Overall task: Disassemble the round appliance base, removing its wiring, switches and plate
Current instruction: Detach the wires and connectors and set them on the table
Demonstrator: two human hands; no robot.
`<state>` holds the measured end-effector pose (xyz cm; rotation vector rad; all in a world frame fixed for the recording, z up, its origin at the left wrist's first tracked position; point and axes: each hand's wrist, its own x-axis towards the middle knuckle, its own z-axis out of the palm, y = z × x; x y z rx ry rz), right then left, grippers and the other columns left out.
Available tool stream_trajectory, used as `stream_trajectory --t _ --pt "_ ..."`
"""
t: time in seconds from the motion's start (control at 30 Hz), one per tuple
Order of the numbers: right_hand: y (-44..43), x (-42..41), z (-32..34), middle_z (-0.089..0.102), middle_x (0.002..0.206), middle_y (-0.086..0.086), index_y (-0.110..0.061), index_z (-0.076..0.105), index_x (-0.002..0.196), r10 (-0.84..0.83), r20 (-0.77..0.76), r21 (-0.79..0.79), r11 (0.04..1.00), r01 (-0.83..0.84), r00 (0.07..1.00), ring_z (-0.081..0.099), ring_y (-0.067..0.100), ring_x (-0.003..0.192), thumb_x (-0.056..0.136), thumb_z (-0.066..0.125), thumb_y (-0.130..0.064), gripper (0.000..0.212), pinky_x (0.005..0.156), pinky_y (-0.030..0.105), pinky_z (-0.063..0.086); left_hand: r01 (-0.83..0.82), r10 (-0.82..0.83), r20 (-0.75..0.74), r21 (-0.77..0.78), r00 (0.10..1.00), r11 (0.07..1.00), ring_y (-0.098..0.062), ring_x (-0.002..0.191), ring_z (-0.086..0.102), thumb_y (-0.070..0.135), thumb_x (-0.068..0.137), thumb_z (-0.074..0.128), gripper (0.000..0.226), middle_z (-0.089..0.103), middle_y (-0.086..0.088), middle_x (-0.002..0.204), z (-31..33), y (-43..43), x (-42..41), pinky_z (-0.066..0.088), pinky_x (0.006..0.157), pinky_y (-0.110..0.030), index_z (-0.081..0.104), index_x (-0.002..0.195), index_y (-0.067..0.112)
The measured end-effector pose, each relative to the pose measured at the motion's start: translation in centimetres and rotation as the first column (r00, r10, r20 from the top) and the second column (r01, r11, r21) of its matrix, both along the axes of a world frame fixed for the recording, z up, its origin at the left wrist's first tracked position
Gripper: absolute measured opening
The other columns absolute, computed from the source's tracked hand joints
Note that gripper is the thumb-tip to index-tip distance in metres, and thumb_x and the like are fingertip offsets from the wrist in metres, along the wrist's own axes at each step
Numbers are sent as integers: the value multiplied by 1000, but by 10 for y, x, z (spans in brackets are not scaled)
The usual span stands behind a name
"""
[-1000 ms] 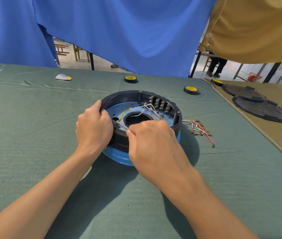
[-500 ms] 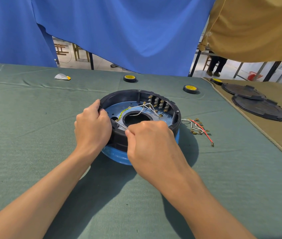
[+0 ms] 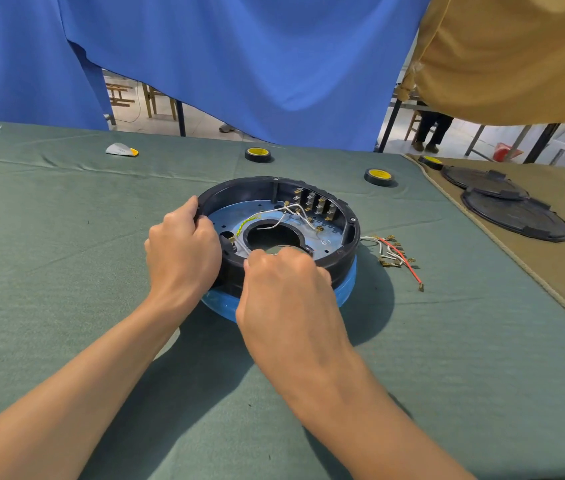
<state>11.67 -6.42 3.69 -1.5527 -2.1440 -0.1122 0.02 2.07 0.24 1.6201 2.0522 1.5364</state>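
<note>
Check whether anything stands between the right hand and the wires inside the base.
Nothing visible does. The right hand is over the near rim of the base, its curled fingers on the wires; the left hand grips the left rim.

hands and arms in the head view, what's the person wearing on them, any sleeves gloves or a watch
Nothing is worn. The left hand and right hand have no gloves, and no rings show on the visible fingers. The left forearm and right forearm are bare to the picture's edge: no sleeves, watch or wristbands.
</note>
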Motion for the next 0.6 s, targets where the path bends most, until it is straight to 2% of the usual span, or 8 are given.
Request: stream_trajectory --t 0.07,0.17,0.23,0.33,0.5,0.6 --pt "-1 -5 -1 60 75 10 -6 67 82 -51 4 36 998 51 999 61 34 61 80 55 -8 12 54 30 28 -26 25 -19 -12 1000 1000 -36 70 41 11 88 40 17 53 -7 67 0 -1 3 28 64 -36 56 85 6" --pt "-1 -4 0 60 85 11 -7 63 90 25 -17 33 999 -25 1000 61 36 73 88 49 -11 15 58 32 29 -39 39 -23 -30 999 999 -36 72 41 12 89 39 20 57 -10 75 0 -2 3 29 66 -36 58 90 7" --pt "3 5 0 54 83 9 -16 55 83 62 -48 42 997 -60 997 58 35 80 95 45 -17 15 61 32 27 -36 36 -13 -27 999 999 -35 73 41 12 89 39 21 57 -9 76 1 -2 3 30 67 -36 59 93 6" --pt "8 15 1 47 78 5 -21 36 73 87 -109 -2 996 -87 990 51 32 78 94 48 -22 24 63 30 23 -31 31 -7 -25 999 999 -34 74 42 12 90 39 22 58 -9 77 1 -3 3 31 67 -36 60 95 5" --pt "11 21 4 42 68 5 -16 27 62 110 -135 -54 992 -118 985 42 31 70 91 51 -23 38 61 29 21 -30 30 2 -23 1000 999 -34 74 41 12 90 40 22 62 -17 84 1 -3 3 31 68 -37 60 95 5" --pt "15 22 7 39 64 6 -19 22 58 105 -129 -80 990 -116 986 40 31 66 91 52 -22 45 53 32 19 -28 28 1 -9 1000 1000 -33 73 41 11 90 40 22 62 -14 80 1 -3 3 30 67 -36 61 95 4"
